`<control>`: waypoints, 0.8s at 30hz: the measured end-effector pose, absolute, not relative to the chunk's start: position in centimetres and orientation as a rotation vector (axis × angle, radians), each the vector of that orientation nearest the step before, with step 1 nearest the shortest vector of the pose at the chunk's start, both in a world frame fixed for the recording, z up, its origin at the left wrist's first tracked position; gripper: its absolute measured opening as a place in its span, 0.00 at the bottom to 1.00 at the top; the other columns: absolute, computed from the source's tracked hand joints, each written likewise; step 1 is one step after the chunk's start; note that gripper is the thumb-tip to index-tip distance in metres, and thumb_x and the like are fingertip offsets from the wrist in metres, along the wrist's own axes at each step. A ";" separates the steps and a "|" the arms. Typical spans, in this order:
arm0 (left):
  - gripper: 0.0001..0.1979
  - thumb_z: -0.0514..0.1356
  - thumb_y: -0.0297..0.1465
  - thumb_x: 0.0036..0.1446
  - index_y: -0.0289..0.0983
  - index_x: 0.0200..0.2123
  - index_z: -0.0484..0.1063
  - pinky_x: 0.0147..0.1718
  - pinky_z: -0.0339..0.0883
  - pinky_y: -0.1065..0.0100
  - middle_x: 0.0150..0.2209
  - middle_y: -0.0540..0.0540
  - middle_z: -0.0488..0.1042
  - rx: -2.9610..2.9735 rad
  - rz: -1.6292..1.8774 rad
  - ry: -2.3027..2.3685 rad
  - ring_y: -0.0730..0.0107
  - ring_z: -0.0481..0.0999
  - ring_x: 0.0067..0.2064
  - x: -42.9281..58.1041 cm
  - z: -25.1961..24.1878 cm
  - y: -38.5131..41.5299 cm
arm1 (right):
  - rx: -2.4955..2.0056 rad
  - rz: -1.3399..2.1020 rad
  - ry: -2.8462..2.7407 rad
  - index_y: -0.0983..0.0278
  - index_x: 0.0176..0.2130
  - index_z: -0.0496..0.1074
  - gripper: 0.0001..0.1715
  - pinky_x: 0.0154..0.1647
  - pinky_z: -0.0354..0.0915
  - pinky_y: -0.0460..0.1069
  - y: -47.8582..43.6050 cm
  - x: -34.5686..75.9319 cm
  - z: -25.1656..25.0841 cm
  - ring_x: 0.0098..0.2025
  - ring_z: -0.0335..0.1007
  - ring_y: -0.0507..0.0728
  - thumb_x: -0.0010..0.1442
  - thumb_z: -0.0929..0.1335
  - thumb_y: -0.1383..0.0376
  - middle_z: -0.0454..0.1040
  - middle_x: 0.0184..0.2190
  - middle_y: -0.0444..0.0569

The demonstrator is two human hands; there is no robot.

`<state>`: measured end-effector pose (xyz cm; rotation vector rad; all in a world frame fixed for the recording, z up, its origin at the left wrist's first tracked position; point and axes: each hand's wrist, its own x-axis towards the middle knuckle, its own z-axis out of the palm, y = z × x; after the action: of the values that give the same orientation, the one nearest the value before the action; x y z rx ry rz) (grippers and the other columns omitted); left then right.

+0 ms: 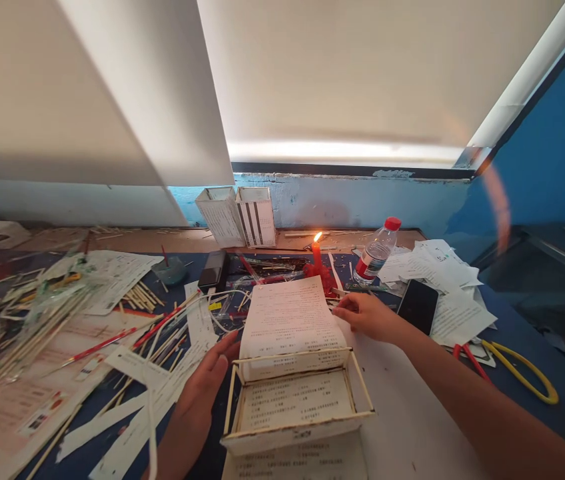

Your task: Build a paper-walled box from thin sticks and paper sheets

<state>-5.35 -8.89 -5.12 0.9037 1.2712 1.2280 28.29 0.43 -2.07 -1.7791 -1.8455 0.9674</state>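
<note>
A box-shaped frame of thin sticks (298, 437), partly covered with printed paper, stands in front of me on a printed sheet (287, 307). The sheet runs under the frame, and its far part rises behind it. My left hand (205, 383) is beside the frame's left side, fingers stretched out and holding nothing. At the sheet's right edge, my right hand (370, 317) has its thumb and fingers pinched together. A small thin piece shows by these fingertips, but what they grip is unclear. Just beyond, a lit red candle (316, 255) stands in melted wax.
A water bottle (377, 252), black phone (418, 305), loose papers (445, 280) and yellow-handled scissors (525, 373) lie to the right. Thin sticks (47, 327), paper strips (127, 427) and a red brush (97, 348) clutter the left. Two paper-covered boxes (256, 219) stand against the wall.
</note>
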 end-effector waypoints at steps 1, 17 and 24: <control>0.29 0.64 0.51 0.60 0.40 0.58 0.76 0.47 0.77 0.51 0.54 0.37 0.82 0.851 1.202 1.232 0.41 0.81 0.53 -5.1 -5.0 -8.7 | -1.777 1.003 -1.840 0.63 0.39 0.77 0.17 0.34 0.66 0.52 0.1 28.3 -1.7 0.35 0.75 0.60 0.61 0.72 0.52 0.80 0.37 0.53; 0.34 0.72 0.46 0.53 0.42 0.60 0.73 0.47 0.79 0.55 0.51 0.42 0.84 0.552 1.332 1.177 0.46 0.83 0.52 -3.3 -5.6 -8.5 | -1.398 1.583 -1.470 0.64 0.69 0.57 0.45 0.45 0.68 0.52 -2.2 27.8 -1.5 0.41 0.75 0.57 0.60 0.76 0.59 0.79 0.39 0.47; 0.35 0.72 0.49 0.51 0.41 0.60 0.73 0.45 0.80 0.59 0.48 0.42 0.85 0.527 1.402 1.218 0.49 0.84 0.49 -3.1 -6.9 -9.4 | -1.071 1.753 -1.301 0.61 0.64 0.64 0.37 0.59 0.68 0.59 -4.1 27.7 -0.3 0.52 0.77 0.60 0.61 0.76 0.59 0.80 0.46 0.51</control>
<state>-3.13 -9.36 -6.86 0.5272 1.2178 1.4020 27.74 -4.13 -0.31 -1.0710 -1.3014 1.7533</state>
